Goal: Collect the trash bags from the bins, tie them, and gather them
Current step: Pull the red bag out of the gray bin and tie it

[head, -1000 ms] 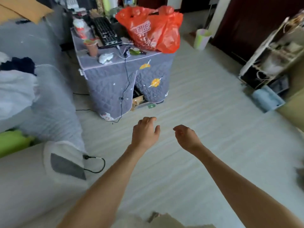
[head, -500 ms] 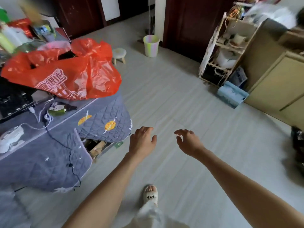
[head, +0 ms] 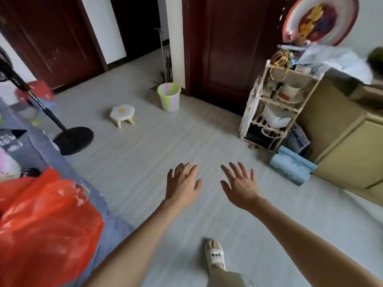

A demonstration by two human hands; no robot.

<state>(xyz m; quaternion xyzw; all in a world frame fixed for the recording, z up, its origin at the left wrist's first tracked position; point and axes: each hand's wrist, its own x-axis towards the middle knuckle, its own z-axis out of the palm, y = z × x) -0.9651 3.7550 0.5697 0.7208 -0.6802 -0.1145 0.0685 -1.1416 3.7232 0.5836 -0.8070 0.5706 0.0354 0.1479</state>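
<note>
A small pastel striped bin (head: 168, 96) stands on the floor by the dark door frame, far ahead of me. Its inside is not visible from here. A big orange plastic bag (head: 43, 226) lies on the grey quilted table (head: 107, 216) at my lower left. My left hand (head: 182, 184) and my right hand (head: 240, 186) are stretched out in front of me over the floor, palms down, fingers spread, holding nothing. Both are well short of the bin.
A small white stool (head: 122, 114) and a black fan stand (head: 71, 138) are on the floor at left. A cluttered wooden rack (head: 275, 108), a blue roll (head: 293, 167) and a tan cabinet (head: 350, 150) line the right. My sandalled foot (head: 215, 256) steps forward.
My view has swung right and up from the table toward the doors and the bin. Both hands have gone from loosely curled to fingers spread.
</note>
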